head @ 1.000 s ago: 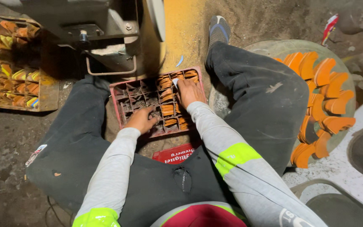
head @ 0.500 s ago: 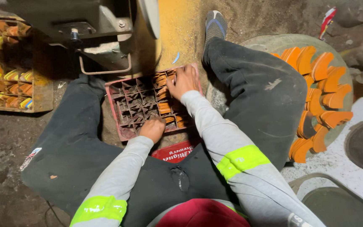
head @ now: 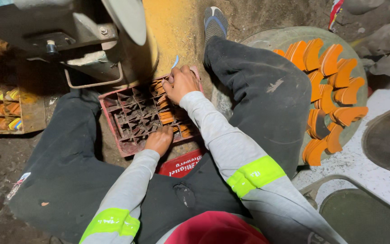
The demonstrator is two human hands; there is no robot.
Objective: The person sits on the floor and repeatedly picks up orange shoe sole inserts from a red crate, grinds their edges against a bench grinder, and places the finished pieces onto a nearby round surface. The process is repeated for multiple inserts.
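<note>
Surrounds: grey machine [head: 91, 40] overhangs crate's far-left corner; round tray [head: 294, 36] of orange curved pieces [head: 330, 90] at right | Crate: red divided crate [head: 113, 108] between legs, long axis left-right, orange pieces in right cells | Right hand [head: 181, 83] fingers curled on pieces at far-right corner | Left hand [head: 159, 141] at near edge, grip unclear.

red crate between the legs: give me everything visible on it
The red crate looks like grimy plastic, split by a grid of dividers into small cells. It lies flat on the ground between the person's legs, under a grey machine. Cells on its right hold stacked orange pieces; the left ones look empty. The left hand rests on its near edge, the right hand at its far corner.
</note>
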